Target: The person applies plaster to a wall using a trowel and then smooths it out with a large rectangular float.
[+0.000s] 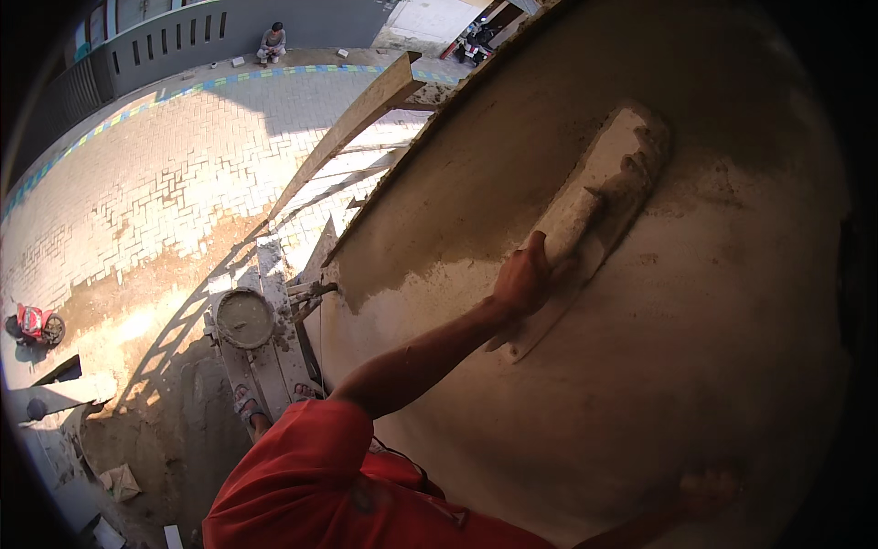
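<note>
Toward four o'clock, the right hand [710, 488] is blurred in shadow near the plastered wall [567, 421]; its grip I cannot tell. At three, just off centre, the left hand [524, 277] is closed around the handle of a long float [583, 212], which lies along the wall, pointing to one. Farther off, a bucket [245, 317] of grey mix stands at nine; beyond, at eleven, a person [272, 44] sits.

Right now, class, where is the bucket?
In the head view, the bucket is left of centre on the wooden planks, just above the person's left foot in the picture.
</note>
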`<state>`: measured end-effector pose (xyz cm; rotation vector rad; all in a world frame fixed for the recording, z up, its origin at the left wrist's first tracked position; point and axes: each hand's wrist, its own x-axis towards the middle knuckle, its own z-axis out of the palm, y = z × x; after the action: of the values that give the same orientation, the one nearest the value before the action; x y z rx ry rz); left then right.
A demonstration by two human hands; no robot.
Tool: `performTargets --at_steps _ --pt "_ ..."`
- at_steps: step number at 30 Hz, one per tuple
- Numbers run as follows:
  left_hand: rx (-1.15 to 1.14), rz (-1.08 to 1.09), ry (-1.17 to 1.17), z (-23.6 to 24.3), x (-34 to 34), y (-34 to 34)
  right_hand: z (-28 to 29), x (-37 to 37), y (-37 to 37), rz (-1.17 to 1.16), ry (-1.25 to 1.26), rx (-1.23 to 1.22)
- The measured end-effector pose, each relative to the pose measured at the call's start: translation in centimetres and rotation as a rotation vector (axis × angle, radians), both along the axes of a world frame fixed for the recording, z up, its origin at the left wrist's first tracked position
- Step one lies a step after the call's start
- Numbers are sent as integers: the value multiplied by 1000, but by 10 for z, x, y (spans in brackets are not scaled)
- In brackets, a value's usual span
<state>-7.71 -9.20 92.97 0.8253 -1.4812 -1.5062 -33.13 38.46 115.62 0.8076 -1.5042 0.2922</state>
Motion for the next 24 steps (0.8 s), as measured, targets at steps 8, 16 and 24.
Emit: performTargets --at_steps 8,16,24 --pt "7 -80 -15 -146 -18 113 16 38 -64 458 115 85" --pt "-170 20 41 -46 -9 30 23 66 -83 966 -319 82" --pt "452 182 78 -160 -9 38 5 90 -129 1304 -466 145"
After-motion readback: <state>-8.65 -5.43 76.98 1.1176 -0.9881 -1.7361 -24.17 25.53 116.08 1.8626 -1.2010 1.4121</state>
